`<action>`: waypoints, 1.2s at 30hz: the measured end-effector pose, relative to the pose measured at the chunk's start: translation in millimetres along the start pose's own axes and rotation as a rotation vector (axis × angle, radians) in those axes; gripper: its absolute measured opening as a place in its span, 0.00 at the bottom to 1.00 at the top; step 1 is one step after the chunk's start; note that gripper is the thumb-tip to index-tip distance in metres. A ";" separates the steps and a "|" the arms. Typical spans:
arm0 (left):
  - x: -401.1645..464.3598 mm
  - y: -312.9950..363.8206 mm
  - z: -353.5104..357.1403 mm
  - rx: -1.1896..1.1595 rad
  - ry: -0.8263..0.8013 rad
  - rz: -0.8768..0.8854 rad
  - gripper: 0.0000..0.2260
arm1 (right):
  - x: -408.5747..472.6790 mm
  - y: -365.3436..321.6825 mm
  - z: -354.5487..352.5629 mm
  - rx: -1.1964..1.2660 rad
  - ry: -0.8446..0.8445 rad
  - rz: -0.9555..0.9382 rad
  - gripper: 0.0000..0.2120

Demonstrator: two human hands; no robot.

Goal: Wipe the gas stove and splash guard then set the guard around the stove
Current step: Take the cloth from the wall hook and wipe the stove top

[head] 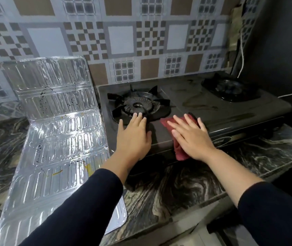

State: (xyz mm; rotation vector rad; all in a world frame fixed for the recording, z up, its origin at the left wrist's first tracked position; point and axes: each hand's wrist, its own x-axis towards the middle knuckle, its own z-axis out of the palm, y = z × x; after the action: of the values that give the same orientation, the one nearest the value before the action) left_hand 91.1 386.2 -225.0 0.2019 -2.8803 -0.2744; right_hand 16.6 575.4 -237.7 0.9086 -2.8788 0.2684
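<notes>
While the right hand (pixel 192 134) presses flat on the soft red cloth (pixel 180 151) and the left hand (pixel 134 134) rests released on the gas stove (pixel 230 110), the thin foil splash guard (pixel 60 125) on the desk (pixel 177 189) looks light, easily creased, best lifted by its edges.

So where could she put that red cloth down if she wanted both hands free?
Bare stove top lies between the left burner and right burner. Marble counter lies open in front, between her arms. The left side is crowded by the foil splash guard.
</notes>
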 end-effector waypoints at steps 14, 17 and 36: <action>49.0 46.9 -9.3 -0.100 -0.037 0.108 0.15 | 9.9 34.7 -8.6 0.032 -0.089 0.092 0.21; 59.9 48.8 -8.3 -0.095 -0.039 0.105 0.14 | 27.0 55.3 -14.2 0.011 -0.179 0.177 0.22; 156.6 51.4 3.0 0.077 0.078 -0.211 0.20 | 145.3 84.4 -11.6 0.075 -0.308 -0.041 0.25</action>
State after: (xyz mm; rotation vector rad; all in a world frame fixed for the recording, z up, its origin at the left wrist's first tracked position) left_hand -66.1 411.9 -182.4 0.5202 -2.7960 -0.1890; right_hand -149.9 564.5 -214.7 1.1098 -3.1424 0.2541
